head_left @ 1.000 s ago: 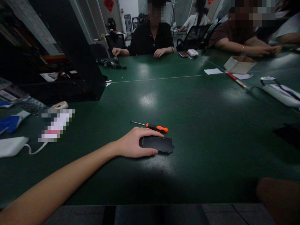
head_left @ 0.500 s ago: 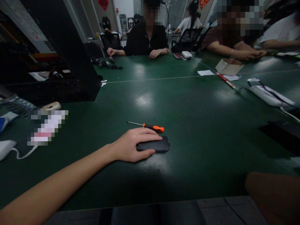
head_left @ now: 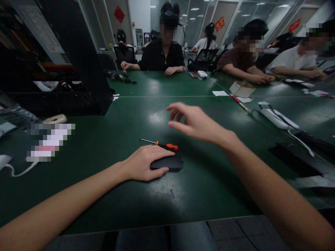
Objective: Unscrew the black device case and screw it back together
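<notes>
My left hand rests around a small black rectangular box on the green table, thumb along its near side and fingers over its far side. Part of the box is hidden under the palm. Just beyond the fingers lies a screwdriver with an orange and black handle, its thin metal shaft pointing left. My right hand hovers above the table, past the screwdriver and to its right. Its fingers are curved and apart, with nothing between them.
At left stands a black shelf unit. A white power strip with cables lies at right, near an open cardboard box and a red stick. Across the green table, a person in black sits facing me.
My right hand has come in from the lower right and now hangs over the table. The left hand stays on the black box. The view has tilted up and shifted slightly right.
</notes>
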Tool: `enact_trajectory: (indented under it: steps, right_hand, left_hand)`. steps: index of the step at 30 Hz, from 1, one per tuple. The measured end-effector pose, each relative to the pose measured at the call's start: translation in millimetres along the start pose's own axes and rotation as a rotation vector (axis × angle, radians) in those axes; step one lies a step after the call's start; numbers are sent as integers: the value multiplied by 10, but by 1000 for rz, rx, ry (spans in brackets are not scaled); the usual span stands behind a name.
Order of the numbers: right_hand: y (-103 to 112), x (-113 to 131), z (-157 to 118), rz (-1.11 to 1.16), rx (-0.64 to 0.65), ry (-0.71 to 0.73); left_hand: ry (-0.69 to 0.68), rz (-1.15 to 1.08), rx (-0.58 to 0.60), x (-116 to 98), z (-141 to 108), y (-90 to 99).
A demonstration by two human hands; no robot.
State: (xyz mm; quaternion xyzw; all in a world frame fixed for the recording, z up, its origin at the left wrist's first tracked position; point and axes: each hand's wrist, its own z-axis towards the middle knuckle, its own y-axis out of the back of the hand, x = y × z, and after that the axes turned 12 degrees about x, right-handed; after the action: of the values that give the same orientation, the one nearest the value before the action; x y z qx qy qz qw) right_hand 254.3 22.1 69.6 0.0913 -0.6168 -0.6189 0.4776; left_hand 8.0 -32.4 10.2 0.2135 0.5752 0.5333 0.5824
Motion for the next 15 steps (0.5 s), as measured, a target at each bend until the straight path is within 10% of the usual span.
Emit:
enact_trajectory:
  steps: [7,15]
  right_hand:
    - [-445,-121,-143,-59,349,-49]
    - [-100,63,-180,449,-538,56]
  left_hand:
    - [-20,-1,20,-1,0,4]
    - [3,-47,46,-4,5,15]
